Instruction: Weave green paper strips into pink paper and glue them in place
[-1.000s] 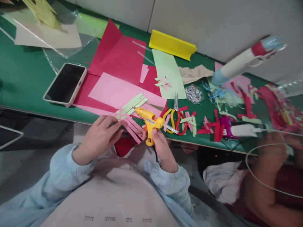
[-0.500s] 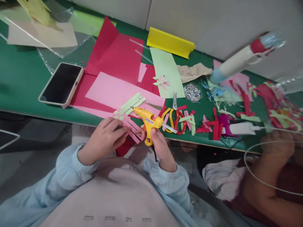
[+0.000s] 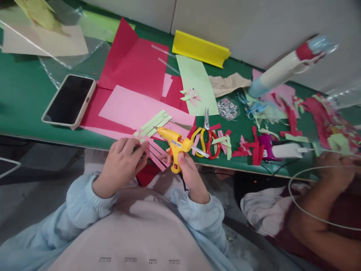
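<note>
My right hand is closed round a small yellow glue gun, whose nozzle points left over the paper and whose clear glue stick juts out at the back. Woven together under the nozzle are light green paper strips and pink paper strips. With its fingers bent and pressed together, my left hand grips the woven strips at their near left edge. Its fingertips partly cover the weave. Scissors with yellow and red handles lie just right of the glue gun.
A phone lies left on the green table, beside red and pink sheets. Rightward are a bead box, paper scraps, a purple-and-white device and a white-and-blue bottle. Another person's arm rests at the right edge.
The whole view has shifted slightly. My left fingers have moved a little and sit closer over the weave. The glue gun stays in my right hand, almost in the same place.
</note>
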Tool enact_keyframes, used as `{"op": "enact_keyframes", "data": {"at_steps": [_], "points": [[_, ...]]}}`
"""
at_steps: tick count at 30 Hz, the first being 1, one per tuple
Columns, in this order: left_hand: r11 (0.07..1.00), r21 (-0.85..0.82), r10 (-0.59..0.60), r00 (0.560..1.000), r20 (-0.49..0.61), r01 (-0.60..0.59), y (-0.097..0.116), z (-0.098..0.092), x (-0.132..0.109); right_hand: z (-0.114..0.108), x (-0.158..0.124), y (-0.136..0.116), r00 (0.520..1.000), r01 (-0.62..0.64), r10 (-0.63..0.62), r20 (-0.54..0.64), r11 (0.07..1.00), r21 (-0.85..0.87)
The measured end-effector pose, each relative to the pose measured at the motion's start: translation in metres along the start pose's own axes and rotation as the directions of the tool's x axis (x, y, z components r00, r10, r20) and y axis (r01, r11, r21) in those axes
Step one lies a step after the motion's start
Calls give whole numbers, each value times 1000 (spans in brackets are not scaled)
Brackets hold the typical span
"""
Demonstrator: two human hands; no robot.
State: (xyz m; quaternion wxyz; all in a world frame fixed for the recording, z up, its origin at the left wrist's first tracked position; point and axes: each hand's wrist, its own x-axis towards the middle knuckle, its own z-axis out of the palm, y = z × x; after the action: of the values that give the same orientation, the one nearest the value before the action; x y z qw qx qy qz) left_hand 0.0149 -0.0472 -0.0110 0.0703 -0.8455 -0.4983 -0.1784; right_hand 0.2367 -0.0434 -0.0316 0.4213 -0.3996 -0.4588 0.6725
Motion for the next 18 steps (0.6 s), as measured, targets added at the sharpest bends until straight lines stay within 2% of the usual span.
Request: {"op": "enact_keyframes", "data": {"at_steps": [3,8,10,14,18], "points": [[1000,26,-10,1000,27,9,2,2,-2,-1,0,0,1000,-8,8,-10,1000,-24],[977,-184,112,993,30,-105,2,3,-6,-1,1,0,1000,-12,10,-29,998,-56],[971,-211,110,994,-3,-109,0,2,-6,0,0,-1,1000,-9,8,-28,999,-45],[1000,-19,4,999,-41,-5,-5,4,-4,2,1,-3,1000,-3,3,-21,1000,-6],[998,68,19,1000,-24,-17,-4,5,-2,1,1,-2,1000,-11,11,-16,1000,-8]]}}
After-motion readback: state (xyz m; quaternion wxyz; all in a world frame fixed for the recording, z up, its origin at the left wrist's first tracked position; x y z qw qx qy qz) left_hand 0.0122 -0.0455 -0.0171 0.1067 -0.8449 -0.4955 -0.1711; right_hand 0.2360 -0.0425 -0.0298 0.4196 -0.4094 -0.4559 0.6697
